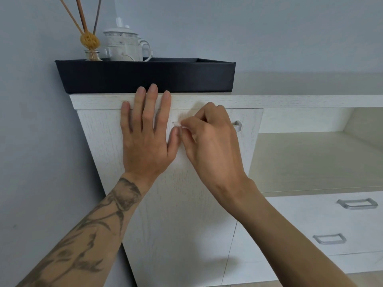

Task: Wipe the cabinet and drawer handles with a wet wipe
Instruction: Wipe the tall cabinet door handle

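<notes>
- On the cabinet door [176, 204], the left hand [145, 139] lies flat, fingers straight and apart
- Just right of it, the right hand [209, 141] is clamped on the door's handle [237, 125], whose right end shows
- The wet wipe I cannot make out under that hand

- Whitewashed cabinet door [176, 204]: wood grain, matt.
- Silver loop drawer handle [359, 206]: brushed metal.
- Black rectangular tray [145, 77]: cloth-like covering, matt.
- White lidded mug [124, 46]: glossy ceramic.

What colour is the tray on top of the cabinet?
The tray is black, seen best in the head view.
</notes>
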Tool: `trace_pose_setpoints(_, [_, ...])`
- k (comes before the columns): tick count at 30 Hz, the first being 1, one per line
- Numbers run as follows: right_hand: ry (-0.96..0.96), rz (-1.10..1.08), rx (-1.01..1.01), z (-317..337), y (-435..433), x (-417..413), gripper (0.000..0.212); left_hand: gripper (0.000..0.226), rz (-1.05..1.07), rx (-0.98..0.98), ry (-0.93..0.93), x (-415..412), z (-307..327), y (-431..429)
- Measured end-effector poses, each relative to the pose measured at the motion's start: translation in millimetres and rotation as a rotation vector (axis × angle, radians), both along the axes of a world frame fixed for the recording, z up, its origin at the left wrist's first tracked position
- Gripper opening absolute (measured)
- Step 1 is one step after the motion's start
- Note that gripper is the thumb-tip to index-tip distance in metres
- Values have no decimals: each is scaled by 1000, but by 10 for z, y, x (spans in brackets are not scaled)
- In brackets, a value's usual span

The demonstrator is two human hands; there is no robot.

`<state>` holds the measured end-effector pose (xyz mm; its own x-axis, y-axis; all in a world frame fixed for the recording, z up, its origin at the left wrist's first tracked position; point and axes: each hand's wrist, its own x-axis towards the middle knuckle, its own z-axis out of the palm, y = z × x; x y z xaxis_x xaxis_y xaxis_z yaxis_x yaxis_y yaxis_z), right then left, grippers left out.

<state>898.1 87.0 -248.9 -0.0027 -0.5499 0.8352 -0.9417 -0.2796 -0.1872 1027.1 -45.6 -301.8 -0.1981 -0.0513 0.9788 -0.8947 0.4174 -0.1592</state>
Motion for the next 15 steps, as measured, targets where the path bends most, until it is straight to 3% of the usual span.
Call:
trace_pose_setpoints(8, [-77,101,-208,-216,14,-352,15,71,5,29,-16,14,12,34])
trace_pose_setpoints(15, [-199,94,-241,-286,136,-914,15,71,-1,48,-19,9,13,50])
